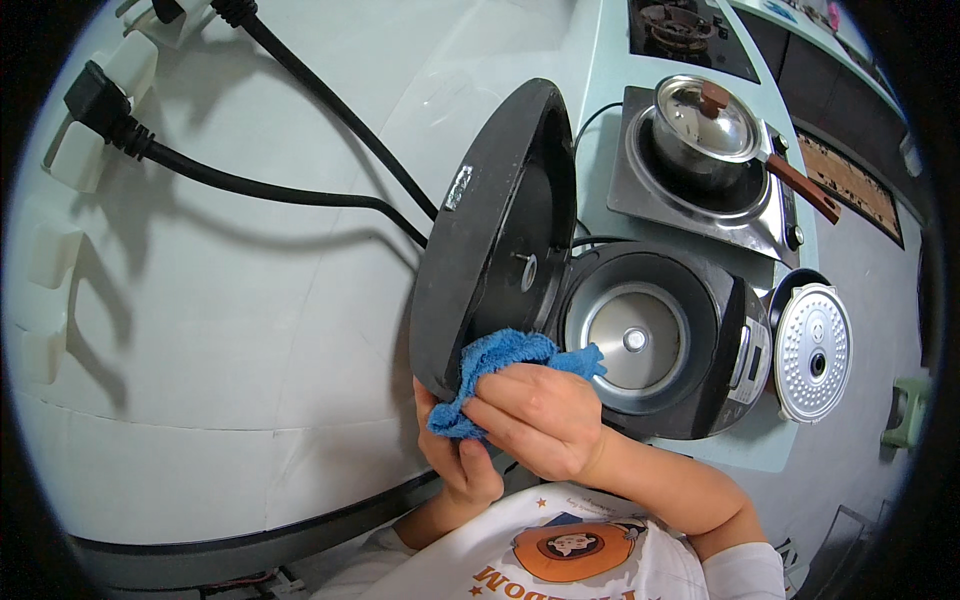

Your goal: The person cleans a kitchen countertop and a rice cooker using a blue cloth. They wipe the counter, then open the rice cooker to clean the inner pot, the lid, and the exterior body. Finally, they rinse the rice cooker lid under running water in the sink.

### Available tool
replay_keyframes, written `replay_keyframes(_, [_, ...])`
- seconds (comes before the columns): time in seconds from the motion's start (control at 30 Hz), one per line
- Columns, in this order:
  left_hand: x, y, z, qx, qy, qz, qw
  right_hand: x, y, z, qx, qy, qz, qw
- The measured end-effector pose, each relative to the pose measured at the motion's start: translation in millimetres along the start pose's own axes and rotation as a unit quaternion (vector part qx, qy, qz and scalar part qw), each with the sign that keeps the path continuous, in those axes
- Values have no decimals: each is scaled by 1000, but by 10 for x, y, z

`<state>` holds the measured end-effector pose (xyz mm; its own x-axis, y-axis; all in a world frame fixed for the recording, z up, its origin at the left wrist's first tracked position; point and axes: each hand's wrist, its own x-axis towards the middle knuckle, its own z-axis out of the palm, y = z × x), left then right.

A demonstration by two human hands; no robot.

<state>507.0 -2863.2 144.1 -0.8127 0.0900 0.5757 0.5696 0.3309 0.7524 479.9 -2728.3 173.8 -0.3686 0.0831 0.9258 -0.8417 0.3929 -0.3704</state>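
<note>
A black electric rice cooker (pixel 712 300) has its lid (pixel 480 225) raised, and no inner pot sits in its round metal cavity. My right hand (pixel 544 420) grips a blue cloth (pixel 510 352), which lies against the lower inner edge of the lid. At the lid's outer edge, my left hand (pixel 457 450) supports it from below, with thumb and fingers close to the cloth's lower end. The fingertips of the left hand are partly hidden behind the lid.
A lidded steel saucepan (pixel 705 142) stands on a single electric hotplate (pixel 634 187). A perforated metal inner lid (pixel 814 352) rests on a dark round vessel beside the cooker. Black plugged cables (pixel 270 191) run along the white tiled wall. A gas hob (pixel 682 30) lies farther back.
</note>
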Motion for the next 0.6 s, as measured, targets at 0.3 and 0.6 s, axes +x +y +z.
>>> replay_keyframes(0.3, [47,51,48,4,15,0,1000,-65,20,-53,15,-36,34,999])
replay_keyframes(0.6, [98,118,53,9,8,-8,1000,-144,33,-57,11,-50,31,998])
